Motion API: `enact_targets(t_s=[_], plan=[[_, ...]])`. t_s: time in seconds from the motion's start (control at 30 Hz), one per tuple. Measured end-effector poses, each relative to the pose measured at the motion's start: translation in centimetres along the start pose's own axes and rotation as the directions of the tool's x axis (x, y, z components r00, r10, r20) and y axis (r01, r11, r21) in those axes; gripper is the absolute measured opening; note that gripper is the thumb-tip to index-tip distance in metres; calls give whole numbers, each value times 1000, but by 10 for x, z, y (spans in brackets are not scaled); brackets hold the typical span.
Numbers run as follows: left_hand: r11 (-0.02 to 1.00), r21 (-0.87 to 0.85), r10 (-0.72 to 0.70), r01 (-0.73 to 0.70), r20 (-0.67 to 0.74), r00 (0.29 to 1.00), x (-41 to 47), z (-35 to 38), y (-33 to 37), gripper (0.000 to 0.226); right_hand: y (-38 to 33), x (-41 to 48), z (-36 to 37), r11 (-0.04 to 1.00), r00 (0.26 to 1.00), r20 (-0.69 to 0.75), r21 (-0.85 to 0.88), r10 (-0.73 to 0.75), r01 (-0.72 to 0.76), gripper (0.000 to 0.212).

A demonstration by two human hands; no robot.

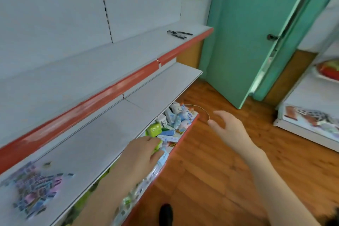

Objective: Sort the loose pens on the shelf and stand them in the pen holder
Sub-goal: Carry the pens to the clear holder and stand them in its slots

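Your two bare hands reach out beside a white shop shelf unit, with the loose pens lying far from both.

A few thin black loose pens (179,34) lie flat and close together at the upper right of centre, on the white metal top shelf with a red front strip (128,57), near its far end. Your left hand (141,154), at lower centre, reaches over the red-edged bottom shelf of small blue, white and green boxes (176,117), its fingers bent down onto a green packet; you cannot tell whether it grips anything. Your right hand (229,130), right of centre, hangs over the brown wooden floor (211,170) with fingers spread and loose, holding nothing. A blurred heap of small colourful packets (36,185) sits at lower left on the plain white middle shelf (102,124). A teal green door (247,33) fills the upper right.
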State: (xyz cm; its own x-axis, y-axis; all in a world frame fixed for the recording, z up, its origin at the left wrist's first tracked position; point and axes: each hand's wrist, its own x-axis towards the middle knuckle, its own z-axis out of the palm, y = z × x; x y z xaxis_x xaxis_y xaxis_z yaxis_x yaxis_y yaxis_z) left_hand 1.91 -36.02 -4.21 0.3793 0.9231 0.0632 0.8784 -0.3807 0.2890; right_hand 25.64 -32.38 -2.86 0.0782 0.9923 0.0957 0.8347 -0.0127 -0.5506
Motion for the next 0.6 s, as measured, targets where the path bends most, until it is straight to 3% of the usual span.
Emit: enact_targets(t_s=[0.33,0.6], plan=[[998,-65,-10,12,31,999,207,42,8,42,81,168,-13,996,998,48,-82,36,-32,46],[997,-77,6,-3,42,999,337,41,39,44,130,287,-53,998,1000,7,-61,21,-21,45]])
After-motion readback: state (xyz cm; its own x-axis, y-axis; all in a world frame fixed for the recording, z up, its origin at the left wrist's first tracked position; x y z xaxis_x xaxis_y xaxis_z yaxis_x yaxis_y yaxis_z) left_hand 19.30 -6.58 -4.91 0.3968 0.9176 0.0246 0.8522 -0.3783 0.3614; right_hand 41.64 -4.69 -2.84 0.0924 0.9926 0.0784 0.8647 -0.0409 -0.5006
